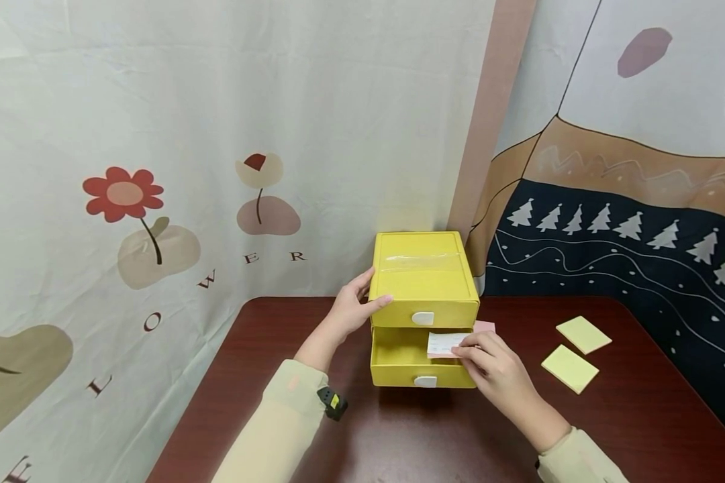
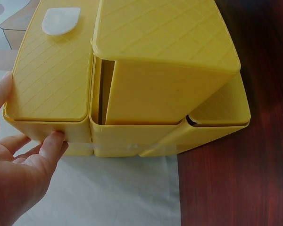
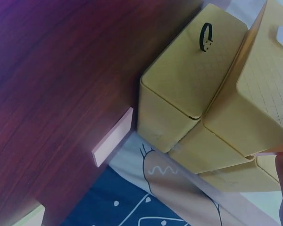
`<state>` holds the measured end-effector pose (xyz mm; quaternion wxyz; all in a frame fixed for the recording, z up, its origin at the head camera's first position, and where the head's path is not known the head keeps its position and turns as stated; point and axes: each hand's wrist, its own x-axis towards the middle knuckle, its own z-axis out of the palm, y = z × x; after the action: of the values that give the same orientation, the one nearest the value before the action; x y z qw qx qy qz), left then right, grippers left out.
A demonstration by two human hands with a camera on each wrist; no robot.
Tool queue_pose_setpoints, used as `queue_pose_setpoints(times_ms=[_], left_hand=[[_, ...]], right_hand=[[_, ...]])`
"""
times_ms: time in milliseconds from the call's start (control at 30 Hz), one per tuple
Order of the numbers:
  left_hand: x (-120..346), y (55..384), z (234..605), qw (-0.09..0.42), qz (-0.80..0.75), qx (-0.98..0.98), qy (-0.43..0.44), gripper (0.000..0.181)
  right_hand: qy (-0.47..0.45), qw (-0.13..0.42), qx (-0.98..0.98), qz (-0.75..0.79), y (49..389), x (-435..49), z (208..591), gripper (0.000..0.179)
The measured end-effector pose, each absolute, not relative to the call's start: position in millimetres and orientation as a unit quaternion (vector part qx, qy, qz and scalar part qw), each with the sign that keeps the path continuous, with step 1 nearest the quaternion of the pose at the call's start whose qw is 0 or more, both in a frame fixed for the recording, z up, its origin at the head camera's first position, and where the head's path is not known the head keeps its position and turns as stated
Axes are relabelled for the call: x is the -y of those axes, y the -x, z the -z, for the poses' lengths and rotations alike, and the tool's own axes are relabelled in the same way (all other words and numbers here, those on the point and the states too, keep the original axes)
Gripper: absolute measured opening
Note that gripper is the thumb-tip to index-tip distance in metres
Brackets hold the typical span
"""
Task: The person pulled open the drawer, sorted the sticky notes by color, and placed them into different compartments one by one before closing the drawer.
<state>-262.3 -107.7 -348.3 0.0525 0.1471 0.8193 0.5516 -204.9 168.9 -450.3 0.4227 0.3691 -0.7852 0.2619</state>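
Note:
A yellow drawer unit [image 1: 425,275] stands at the back of the table, its top drawer closed and the middle drawer [image 1: 395,376] pulled out. My left hand [image 1: 352,307] grips the unit's upper left edge, thumb over the top and fingers against the side. Over the open drawer, my right hand [image 1: 500,367] pinches a small white paper pad [image 1: 444,344] with a pinkish lower edge. Most of that pad is hidden in the right wrist view, where a fingertip touches its pink edge. The bottom drawer [image 3: 193,66], with a dark loop handle, is closed.
Two pale yellow sticky note pads [image 1: 570,369] lie on the dark red table [image 1: 423,443], right of my right hand. A pink pad [image 1: 485,327] lies beside the unit's right side. Printed curtains [image 1: 338,134] hang close behind the table.

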Motion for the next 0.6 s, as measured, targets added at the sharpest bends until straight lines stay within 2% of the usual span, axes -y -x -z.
queue_pose_setpoints(times_ms=[67, 133, 167, 267, 367, 467, 600], left_hand=[[108, 263, 349, 0.052, -0.551, -0.82, -0.147, 0.08], [108, 263, 349, 0.051, -0.551, -0.82, -0.148, 0.08], [109, 266, 353, 0.049, -0.552, -0.819, -0.147, 0.08], [110, 276, 367, 0.037, -0.557, -0.817, -0.144, 0.082], [111, 285, 380, 0.027, -0.562, -0.816, -0.136, 0.083], [110, 285, 380, 0.024, -0.562, -0.815, -0.136, 0.082], [110, 285, 381, 0.028, -0.566, -0.813, -0.138, 0.081]], right_hand=[[-0.365, 0.414, 0.793, -0.256, 206, -169, 451, 0.035], [-0.359, 0.398, 0.807, -0.248, 207, -169, 450, 0.018], [-0.354, 0.386, 0.816, -0.245, 207, -169, 450, 0.019], [-0.346, 0.352, 0.835, -0.243, 208, -167, 447, 0.008], [-0.341, 0.335, 0.845, -0.239, 210, -164, 444, 0.013], [-0.344, 0.336, 0.845, -0.234, 213, -162, 443, 0.027], [-0.344, 0.349, 0.842, -0.228, 217, -158, 442, 0.026]])
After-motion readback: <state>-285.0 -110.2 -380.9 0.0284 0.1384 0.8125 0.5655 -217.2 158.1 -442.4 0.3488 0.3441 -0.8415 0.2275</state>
